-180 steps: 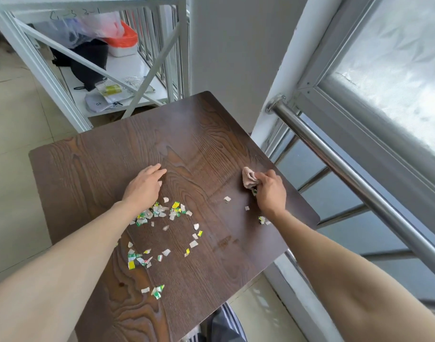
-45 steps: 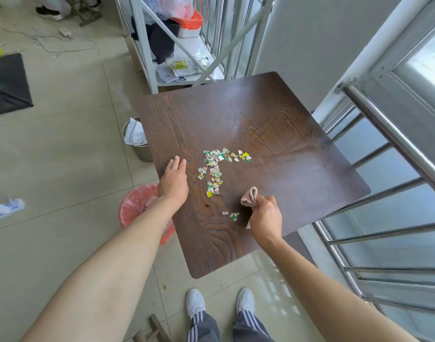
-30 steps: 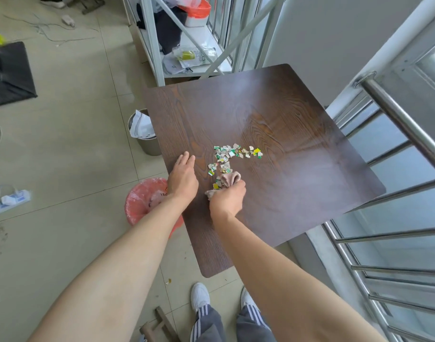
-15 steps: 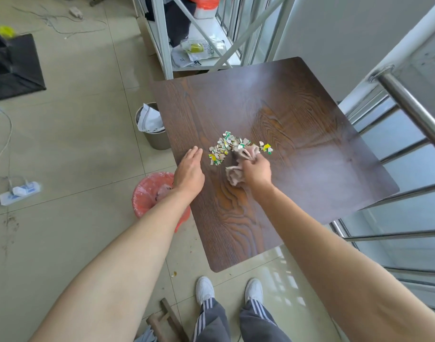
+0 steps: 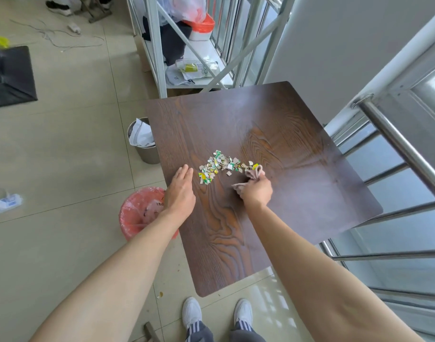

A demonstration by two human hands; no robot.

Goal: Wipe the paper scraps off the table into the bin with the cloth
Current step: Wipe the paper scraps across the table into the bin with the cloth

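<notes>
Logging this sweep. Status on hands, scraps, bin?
Right hand gripping cloth at the scraps' right end. Left hand open, flat at table edge. Scraps bunched mid-table. Pink bin below left edge, path clear.

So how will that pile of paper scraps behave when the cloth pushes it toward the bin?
The paper scraps are many small flat pieces, so they probably weigh little and slide easily on the smooth table. Being loose, they may fan out around the bunched cloth in the right hand; the left hand at the table edge could funnel them.
</notes>
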